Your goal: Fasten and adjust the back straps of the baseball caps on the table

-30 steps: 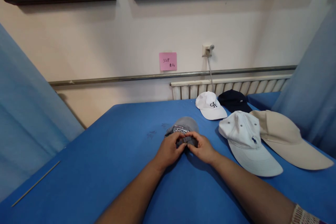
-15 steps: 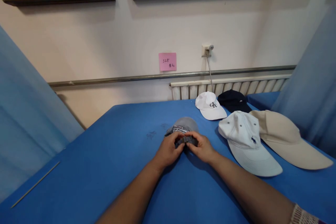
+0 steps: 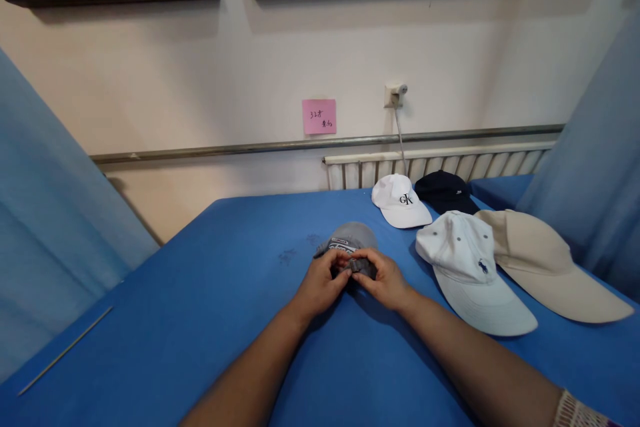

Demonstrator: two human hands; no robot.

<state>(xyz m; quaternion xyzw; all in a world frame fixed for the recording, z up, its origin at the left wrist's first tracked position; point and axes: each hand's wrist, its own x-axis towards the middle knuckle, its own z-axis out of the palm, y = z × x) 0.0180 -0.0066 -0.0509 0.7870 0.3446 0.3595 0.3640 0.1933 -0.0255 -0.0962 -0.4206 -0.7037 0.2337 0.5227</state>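
While a grey cap (image 3: 350, 238) lies at the centre of a blue table (image 3: 210, 293), its rear strap (image 3: 358, 266) is pinched from both sides: the left hand (image 3: 320, 283) at 9 o'clock of the strap and the right hand (image 3: 385, 280) at 3 o'clock, fingertips almost meeting. At 2 o'clock a white cap (image 3: 470, 267) is seen, overlapped by a beige cap (image 3: 540, 260). Farther off at 1 o'clock a lettered white cap (image 3: 397, 200) is set just beside a navy cap (image 3: 445, 190).
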